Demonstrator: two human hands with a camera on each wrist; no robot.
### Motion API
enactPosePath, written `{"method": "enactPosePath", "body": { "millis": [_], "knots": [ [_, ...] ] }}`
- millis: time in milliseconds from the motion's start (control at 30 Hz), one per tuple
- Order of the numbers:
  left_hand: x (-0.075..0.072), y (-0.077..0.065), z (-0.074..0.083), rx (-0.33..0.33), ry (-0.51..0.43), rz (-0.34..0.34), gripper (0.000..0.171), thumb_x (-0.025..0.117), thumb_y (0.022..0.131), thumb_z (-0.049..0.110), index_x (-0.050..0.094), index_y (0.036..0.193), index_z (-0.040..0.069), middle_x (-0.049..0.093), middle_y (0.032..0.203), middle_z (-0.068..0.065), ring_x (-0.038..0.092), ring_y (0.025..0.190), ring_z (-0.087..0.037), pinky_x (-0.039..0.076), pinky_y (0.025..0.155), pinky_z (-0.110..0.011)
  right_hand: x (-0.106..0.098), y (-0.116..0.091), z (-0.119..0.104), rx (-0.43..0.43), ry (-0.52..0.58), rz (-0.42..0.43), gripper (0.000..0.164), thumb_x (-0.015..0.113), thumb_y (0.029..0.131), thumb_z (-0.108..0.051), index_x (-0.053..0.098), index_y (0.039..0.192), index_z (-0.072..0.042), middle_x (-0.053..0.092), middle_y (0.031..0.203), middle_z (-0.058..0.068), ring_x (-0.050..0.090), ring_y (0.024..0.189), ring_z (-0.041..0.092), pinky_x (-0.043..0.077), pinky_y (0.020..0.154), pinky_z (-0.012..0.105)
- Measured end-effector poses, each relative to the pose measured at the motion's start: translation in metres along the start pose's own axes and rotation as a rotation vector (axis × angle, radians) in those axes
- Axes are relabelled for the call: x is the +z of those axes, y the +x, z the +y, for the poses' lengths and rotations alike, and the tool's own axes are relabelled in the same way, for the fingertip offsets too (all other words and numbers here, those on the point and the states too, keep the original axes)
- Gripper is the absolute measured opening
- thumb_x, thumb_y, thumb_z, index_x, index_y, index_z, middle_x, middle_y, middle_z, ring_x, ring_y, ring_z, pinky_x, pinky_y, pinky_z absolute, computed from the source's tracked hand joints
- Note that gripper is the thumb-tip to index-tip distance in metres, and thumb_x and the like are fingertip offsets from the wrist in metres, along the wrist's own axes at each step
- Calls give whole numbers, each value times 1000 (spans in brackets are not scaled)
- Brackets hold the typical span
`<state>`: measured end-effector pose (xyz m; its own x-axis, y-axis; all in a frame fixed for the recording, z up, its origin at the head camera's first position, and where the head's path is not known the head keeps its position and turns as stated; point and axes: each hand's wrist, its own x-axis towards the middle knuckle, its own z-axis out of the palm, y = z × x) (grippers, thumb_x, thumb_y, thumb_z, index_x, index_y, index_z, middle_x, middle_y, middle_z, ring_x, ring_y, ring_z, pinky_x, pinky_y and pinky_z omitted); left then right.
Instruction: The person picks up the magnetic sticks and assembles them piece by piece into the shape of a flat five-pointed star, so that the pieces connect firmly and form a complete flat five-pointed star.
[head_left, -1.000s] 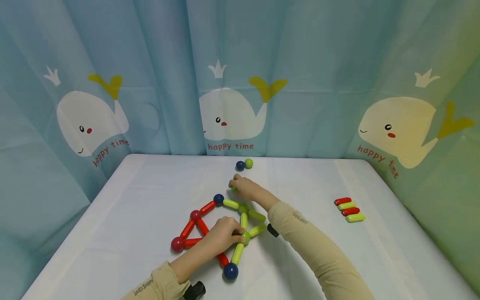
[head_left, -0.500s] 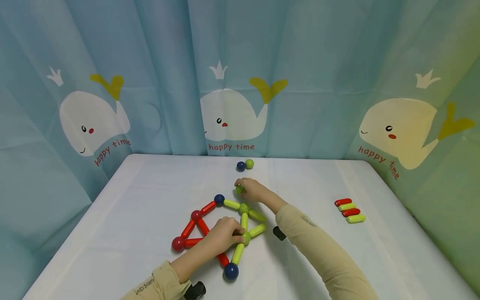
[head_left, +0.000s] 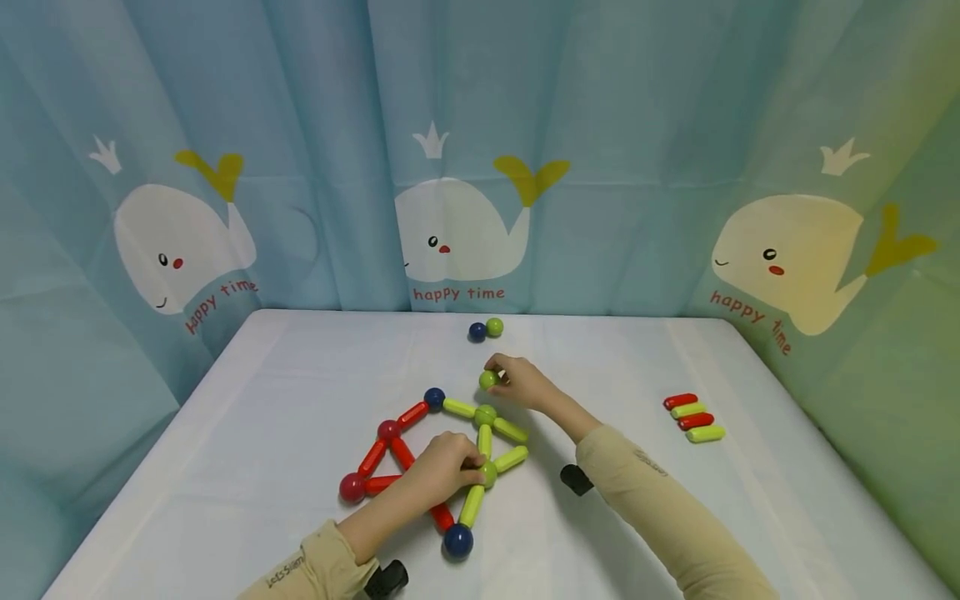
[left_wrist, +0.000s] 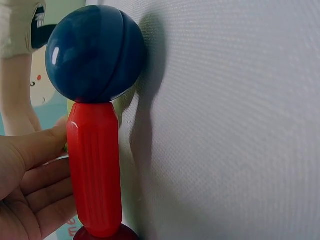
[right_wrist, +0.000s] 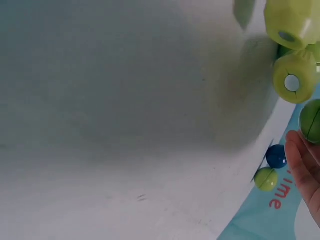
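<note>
A flat frame of magnetic building rods and balls lies on the table. My left hand [head_left: 447, 467] pinches its green joint ball [head_left: 488, 473], where several green rods meet. In the left wrist view, a blue ball [left_wrist: 92, 55] and a red rod [left_wrist: 95, 170] of the frame stand in front of my left hand [left_wrist: 35, 185]. Beyond the frame, my right hand [head_left: 525, 385] holds a loose green ball [head_left: 488, 380] between thumb and fingers, apart from the frame. Two green rods [head_left: 511, 430] [head_left: 512, 458] point right with free ends. The left forearm hides part of the red side.
A blue ball [head_left: 477, 332] and a green ball [head_left: 494, 327] sit together near the table's back edge. Several red and green rods [head_left: 695, 421] lie in a row at the right. A whale-print curtain [head_left: 465, 225] hangs behind the table [head_left: 300, 375].
My right hand has moved to the right with the green ball, which now shows more fully at the fingertips. The left hand stays on the joint ball.
</note>
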<state>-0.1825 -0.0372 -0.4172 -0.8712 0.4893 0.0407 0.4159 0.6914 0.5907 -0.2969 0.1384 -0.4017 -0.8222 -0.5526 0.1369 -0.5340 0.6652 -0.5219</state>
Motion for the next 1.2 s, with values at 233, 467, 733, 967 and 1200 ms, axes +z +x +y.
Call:
{"method": "enactPosePath", "body": {
  "millis": [233,467,733,967,1200],
  "knots": [
    [-1,0,2,-3,8,-12,16,77,76,15,75,88,4,72,80,0,58,72,-6,47,66,-18,-5,-22,4,20,60,11,30,67,85,-4,59,111,8,65,106,21,65,93,31,54,80,34],
    [0,-2,2,-29,-1,-26,18,77,76,15,75,91,5,72,82,0,59,73,-6,47,65,-17,-6,-42,9,8,82,10,32,65,86,-5,59,114,9,65,108,22,65,93,32,54,80,34],
    [-1,-1,3,-27,-6,-18,13,77,76,14,75,86,6,70,76,3,49,65,-1,44,61,-16,-13,-56,8,-3,68,12,33,65,87,-7,59,115,9,65,110,22,67,91,30,55,77,31],
    [-2,-1,4,-29,-5,-12,14,76,76,13,75,88,6,70,77,2,51,65,-1,44,61,-16,-19,-72,7,-31,55,9,33,65,86,-4,58,115,12,64,109,23,67,90,29,55,76,28],
    [-1,-3,4,-23,-12,-15,13,76,77,14,74,86,6,69,76,3,49,64,-1,43,60,-16,-24,-90,10,-22,31,-35,32,66,85,-2,59,113,12,65,107,22,67,86,26,55,72,24]
  ]
}}
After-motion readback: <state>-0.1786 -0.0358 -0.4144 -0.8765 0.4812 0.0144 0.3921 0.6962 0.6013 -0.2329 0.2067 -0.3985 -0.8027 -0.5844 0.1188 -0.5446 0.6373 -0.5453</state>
